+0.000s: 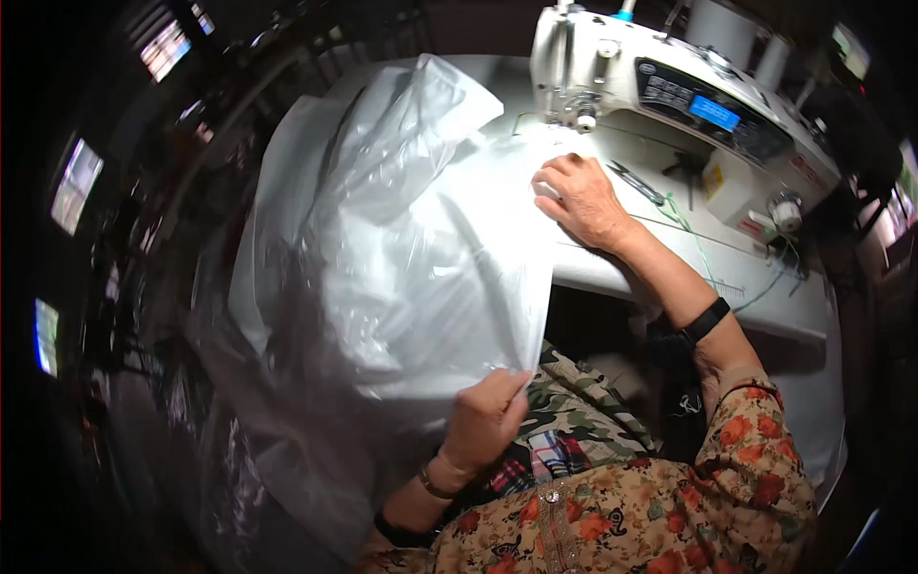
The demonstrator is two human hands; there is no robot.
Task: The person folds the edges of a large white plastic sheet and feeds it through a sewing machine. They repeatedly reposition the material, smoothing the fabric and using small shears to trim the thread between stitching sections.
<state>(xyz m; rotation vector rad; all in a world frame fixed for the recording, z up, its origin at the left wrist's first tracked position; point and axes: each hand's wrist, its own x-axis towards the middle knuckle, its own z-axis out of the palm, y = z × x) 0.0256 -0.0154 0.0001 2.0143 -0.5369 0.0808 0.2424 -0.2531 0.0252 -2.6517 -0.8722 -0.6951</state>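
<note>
On the white sewing surface [798,311], a large, crinkled sheet of translucent white plastic [392,258] spreads left from the needle area, its upper part bunched into a peak and its near part hanging over the front edge toward the lap. The left hand [492,411] has its grip closed on the sheet's near right corner, pinching it between thumb and fingers. The right hand [579,199] rests at the sheet's right edge just in front of the needle area, fingers bent; whether its grip is closed on the plastic, I cannot tell.

Just behind that hand stands a white sewing machine [813,158] with a dark control panel and a lit blue display [715,112]. To the right of the hand, small black thread snips [636,182] lie on the surface, with a loose green thread [706,251] trailing beside them. White thread cones [722,33] stand behind the machine.

Below, green-and-brown camouflage cloth [583,407] covers the lap. The room around is dark, its details blurred, with bright window-like panes [76,187] at the far left.
</note>
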